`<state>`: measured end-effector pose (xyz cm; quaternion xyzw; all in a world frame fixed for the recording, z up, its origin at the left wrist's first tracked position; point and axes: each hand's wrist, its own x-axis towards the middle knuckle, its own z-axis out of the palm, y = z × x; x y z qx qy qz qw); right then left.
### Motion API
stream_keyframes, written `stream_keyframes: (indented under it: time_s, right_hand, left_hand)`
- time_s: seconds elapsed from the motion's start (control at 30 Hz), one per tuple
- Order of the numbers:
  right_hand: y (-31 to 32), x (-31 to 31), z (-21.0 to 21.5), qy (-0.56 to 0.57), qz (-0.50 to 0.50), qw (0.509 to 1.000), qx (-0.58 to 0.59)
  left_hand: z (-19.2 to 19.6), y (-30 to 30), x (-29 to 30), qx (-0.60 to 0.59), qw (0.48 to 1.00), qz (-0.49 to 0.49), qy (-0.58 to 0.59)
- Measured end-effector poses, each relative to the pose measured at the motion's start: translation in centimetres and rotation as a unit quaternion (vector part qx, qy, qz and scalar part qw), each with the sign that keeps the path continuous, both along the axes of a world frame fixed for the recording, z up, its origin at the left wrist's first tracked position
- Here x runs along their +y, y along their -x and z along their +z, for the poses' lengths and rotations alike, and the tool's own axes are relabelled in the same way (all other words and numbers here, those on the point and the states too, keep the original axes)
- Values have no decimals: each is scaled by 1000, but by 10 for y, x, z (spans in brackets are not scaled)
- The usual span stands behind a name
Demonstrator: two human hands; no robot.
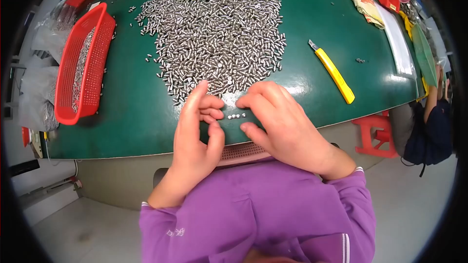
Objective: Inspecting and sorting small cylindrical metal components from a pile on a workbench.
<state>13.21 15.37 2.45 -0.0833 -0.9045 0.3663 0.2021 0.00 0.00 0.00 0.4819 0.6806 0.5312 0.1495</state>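
A big heap of small silver metal pins covers the middle of the green table. My left hand and my right hand rest side by side at the table's near edge, just below the heap. Between their fingertips lies a short row of several pins on the green surface. The fingers of both hands are curled around that row and touch the table beside it. Neither hand grips anything that I can see. Purple sleeves cover both forearms.
A red mesh basket with pins in it stands at the left. A yellow utility knife lies at the right. A perforated tray sits under the near edge. Red boxes, cloth and a red stool are at the right, where another person sits.
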Motion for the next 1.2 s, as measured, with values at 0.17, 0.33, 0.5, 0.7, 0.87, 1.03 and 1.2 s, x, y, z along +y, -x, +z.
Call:
stream_keyframes:
  time_s: [0.17, 0.33, 0.5, 0.7, 0.87, 1.03, 1.2]
  right_hand:
    - [12, -5, -2, -41, 71, 997, 10]
    - [-3, -3, 2, -43, 74, 996, -40]
    - [-29, 2, 13, -25, 128, 988, -78]
    - [-6, 15, 7, -35, -19, 999, -3]
    - [13, 17, -4, -83, -45, 995, 33]
    - [9, 17, -3, -54, -22, 998, 26]
    - [11, 18, -2, -26, -16, 999, 44]
  left_hand:
    - [-6, 1, -5, -49, 995, 61, -67]
    - [-3, 4, -4, 50, 997, 52, -22]
    - [2, -1, 4, 97, 993, 62, 21]
    - [11, -7, 27, 190, 980, 37, 42]
    - [3, -5, 35, 197, 979, 45, 28]
    - [5, -7, 31, 156, 986, 45, 43]
    - [5, -6, 29, 113, 991, 57, 41]
